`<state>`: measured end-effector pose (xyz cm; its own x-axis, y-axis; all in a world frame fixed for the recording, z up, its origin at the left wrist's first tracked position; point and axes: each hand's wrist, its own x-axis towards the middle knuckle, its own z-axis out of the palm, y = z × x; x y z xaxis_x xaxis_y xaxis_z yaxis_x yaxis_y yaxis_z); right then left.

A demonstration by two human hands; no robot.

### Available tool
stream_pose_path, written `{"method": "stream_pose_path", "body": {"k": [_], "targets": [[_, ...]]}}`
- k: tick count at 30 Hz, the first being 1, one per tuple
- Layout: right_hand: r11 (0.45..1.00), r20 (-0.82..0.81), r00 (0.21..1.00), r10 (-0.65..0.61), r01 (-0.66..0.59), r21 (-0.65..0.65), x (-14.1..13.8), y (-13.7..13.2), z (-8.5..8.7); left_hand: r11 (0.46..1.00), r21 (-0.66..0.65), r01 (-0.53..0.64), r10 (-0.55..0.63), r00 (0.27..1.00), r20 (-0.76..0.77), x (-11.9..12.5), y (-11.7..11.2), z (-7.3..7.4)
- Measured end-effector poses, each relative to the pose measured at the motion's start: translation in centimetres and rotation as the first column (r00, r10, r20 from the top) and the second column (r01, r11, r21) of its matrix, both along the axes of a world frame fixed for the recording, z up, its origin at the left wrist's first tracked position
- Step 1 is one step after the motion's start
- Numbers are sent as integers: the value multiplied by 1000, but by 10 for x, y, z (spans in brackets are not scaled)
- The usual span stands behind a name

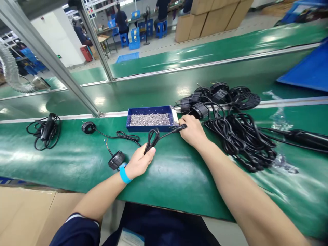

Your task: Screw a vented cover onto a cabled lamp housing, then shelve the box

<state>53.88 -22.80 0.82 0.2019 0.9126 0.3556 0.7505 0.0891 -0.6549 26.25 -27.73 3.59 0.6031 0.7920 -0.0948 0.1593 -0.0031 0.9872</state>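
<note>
My left hand (140,160), a blue band at its wrist, is closed around a folded bundle of black cable (152,140). From this bundle a thicker cable end with a black plug (181,127) runs right, its tip overlapping my right hand (193,131). The right hand's fingers are curled at the right end of a blue bin (151,129) filled with small metal parts; what they grip is hidden. Beside my left wrist lies a round black cap (116,160) with bare wire ends. Another round black cap (89,127), on a cable, lies farther left.
Black round fittings (221,94) and many looped cables (238,136) are heaped on the right. A coiled cable with a black cylinder (48,128) lies at far left. A metal post (69,75) rises from the green bench (164,184). People sit in the background near cartons (205,24).
</note>
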Motion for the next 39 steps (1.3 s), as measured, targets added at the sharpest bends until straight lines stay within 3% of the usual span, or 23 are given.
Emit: {"method": "stream_pose_path", "body": {"k": [2,4,8,11,15,19,22,26,29,33,36,39], "targets": [[999,-144,990,-14,20,39,-4,-20,6,996,-93,16,-2,990,142,-2,2,-1],[998,-317,948,3,16,58,-17,-41,13,998,-21,51,-47,982,182,-4,1,1],[979,-617,768,173,-205,18,-60,-70,23,945,254,208,-214,977,-2,-7,-5,12],[940,-762,613,209,-342,-17,-83,-81,25,928,245,279,-248,957,-150,-5,-12,19],[956,-867,483,123,-292,-27,-90,-81,21,955,198,221,-180,962,-205,-3,-19,23],[976,-856,507,98,-217,-17,-94,-80,15,927,186,327,-267,920,-286,-2,-20,19],[953,-827,544,140,-301,-37,-98,-83,18,910,176,376,-300,888,-349,-2,-18,14],[870,-708,623,332,-492,-25,-95,-90,27,932,203,301,-237,928,-286,-5,-14,14],[833,-563,681,469,-553,25,-93,-93,29,928,280,246,-172,949,-265,-9,-9,18],[868,-672,635,382,-496,24,-101,-94,24,881,434,189,-75,961,-265,-12,-5,19],[899,-779,568,266,-438,-13,-106,-96,23,853,493,169,55,911,-409,-11,-6,17],[883,-738,609,290,-469,-40,-102,-102,27,841,510,183,100,873,-477,-10,-7,17]]}}
